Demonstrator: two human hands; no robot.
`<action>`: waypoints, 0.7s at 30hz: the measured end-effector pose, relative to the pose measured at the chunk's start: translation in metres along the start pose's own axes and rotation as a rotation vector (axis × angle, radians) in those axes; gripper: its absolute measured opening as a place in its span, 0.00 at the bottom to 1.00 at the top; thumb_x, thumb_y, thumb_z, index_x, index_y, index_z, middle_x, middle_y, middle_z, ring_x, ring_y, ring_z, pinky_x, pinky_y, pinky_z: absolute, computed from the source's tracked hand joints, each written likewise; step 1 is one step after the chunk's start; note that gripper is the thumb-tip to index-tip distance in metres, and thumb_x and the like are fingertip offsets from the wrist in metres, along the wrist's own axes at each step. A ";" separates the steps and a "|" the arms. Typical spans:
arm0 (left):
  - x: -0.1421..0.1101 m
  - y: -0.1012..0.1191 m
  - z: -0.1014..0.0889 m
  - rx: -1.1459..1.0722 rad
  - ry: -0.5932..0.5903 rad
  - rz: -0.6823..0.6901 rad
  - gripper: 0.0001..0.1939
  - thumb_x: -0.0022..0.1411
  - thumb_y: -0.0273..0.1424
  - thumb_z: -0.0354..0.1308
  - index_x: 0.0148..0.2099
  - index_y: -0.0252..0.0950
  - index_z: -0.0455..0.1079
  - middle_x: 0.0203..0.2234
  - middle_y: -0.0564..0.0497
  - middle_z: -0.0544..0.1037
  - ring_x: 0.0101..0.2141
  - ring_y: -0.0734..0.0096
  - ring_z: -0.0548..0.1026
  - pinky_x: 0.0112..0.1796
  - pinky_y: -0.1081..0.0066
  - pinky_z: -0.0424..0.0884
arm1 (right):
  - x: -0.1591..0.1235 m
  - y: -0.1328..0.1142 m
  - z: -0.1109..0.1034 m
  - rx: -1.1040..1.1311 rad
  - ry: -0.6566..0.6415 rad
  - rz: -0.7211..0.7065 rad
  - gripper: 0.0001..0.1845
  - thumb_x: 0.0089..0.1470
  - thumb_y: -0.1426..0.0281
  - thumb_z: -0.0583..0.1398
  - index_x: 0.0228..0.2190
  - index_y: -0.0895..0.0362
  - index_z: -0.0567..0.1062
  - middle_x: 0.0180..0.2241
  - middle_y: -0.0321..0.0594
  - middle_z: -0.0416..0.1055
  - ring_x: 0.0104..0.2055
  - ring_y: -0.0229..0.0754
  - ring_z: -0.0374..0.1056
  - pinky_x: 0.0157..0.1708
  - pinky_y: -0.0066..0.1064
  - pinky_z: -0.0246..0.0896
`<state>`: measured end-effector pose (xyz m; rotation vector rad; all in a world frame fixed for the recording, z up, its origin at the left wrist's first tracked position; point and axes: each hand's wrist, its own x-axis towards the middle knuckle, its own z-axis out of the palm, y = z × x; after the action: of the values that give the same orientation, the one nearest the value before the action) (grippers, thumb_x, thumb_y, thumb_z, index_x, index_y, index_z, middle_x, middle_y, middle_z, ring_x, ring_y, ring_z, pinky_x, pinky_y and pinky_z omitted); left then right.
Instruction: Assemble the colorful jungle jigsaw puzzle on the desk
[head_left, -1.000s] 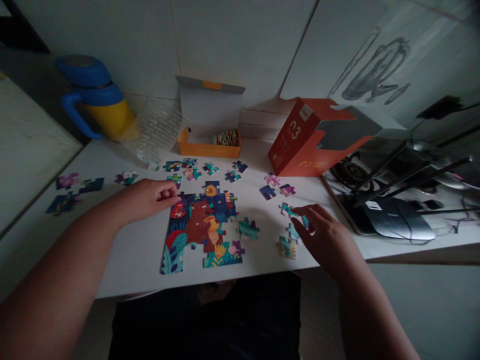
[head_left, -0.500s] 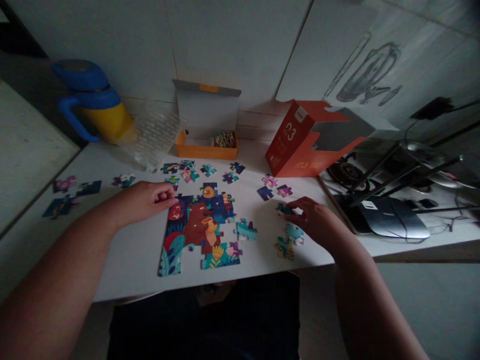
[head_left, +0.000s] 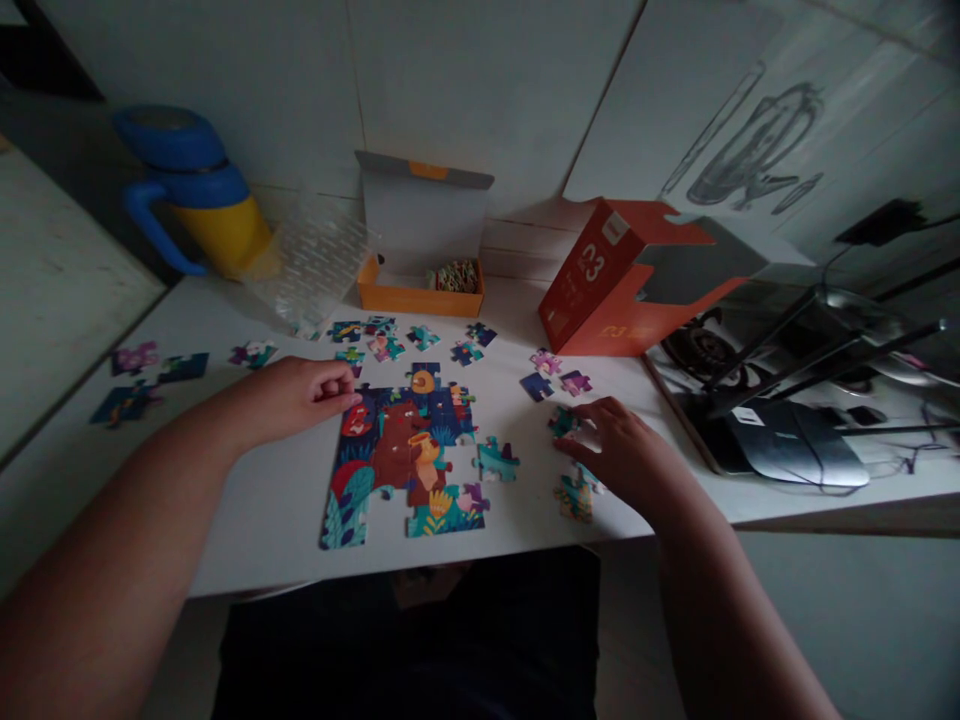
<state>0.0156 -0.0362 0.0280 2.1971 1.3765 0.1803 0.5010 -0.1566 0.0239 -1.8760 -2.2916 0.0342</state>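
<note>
A partly joined jigsaw puzzle (head_left: 397,450) with a brown bear picture lies on the white table, with gaps in its lower and right parts. Curled fingers and a thumb touching the puzzle's upper left edge make up my left hand (head_left: 304,395); nothing shows in it. My right hand (head_left: 622,445) hovers low over the loose pieces on the right, thumb and forefinger apart. Just beyond its fingertips lies a dark teal puzzle piece (head_left: 561,422). Beneath that hand, a green and orange puzzle piece (head_left: 575,500) is partly covered. A teal puzzle piece (head_left: 496,459) sits against the puzzle's right side.
Loose pieces lie behind the puzzle (head_left: 424,338), at the far left (head_left: 127,402) and near the red box (head_left: 592,285). An open orange box (head_left: 420,298), clear plastic wrap (head_left: 311,270) and a blue-yellow jug (head_left: 199,205) stand behind. A black device (head_left: 795,440) is at right.
My right thumb and forefinger have spread apart and drawn back slightly from the dark teal piece, the hand shifting over the lower pieces. My left hand stays put. The view has shifted slightly.
</note>
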 end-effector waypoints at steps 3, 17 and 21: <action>0.000 -0.001 0.001 -0.008 -0.001 -0.001 0.17 0.66 0.49 0.57 0.39 0.40 0.73 0.27 0.51 0.79 0.27 0.67 0.75 0.31 0.69 0.66 | 0.004 0.004 0.002 0.048 -0.016 -0.004 0.16 0.65 0.57 0.66 0.47 0.54 0.81 0.49 0.53 0.79 0.47 0.56 0.80 0.52 0.50 0.75; 0.001 0.005 -0.001 -0.015 0.027 -0.004 0.16 0.65 0.48 0.58 0.37 0.40 0.74 0.25 0.52 0.78 0.26 0.68 0.74 0.30 0.70 0.64 | 0.012 -0.004 -0.007 0.261 -0.064 0.017 0.15 0.60 0.60 0.68 0.45 0.52 0.75 0.41 0.44 0.80 0.37 0.47 0.78 0.39 0.38 0.72; 0.001 0.002 0.001 -0.018 0.032 0.003 0.16 0.65 0.48 0.58 0.38 0.41 0.74 0.26 0.52 0.78 0.26 0.68 0.74 0.30 0.69 0.64 | 0.006 -0.011 -0.008 0.291 -0.067 -0.023 0.15 0.64 0.61 0.64 0.49 0.52 0.73 0.38 0.42 0.80 0.36 0.46 0.77 0.38 0.36 0.70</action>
<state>0.0181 -0.0363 0.0274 2.1908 1.3830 0.2286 0.4901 -0.1537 0.0336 -1.7235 -2.2076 0.4100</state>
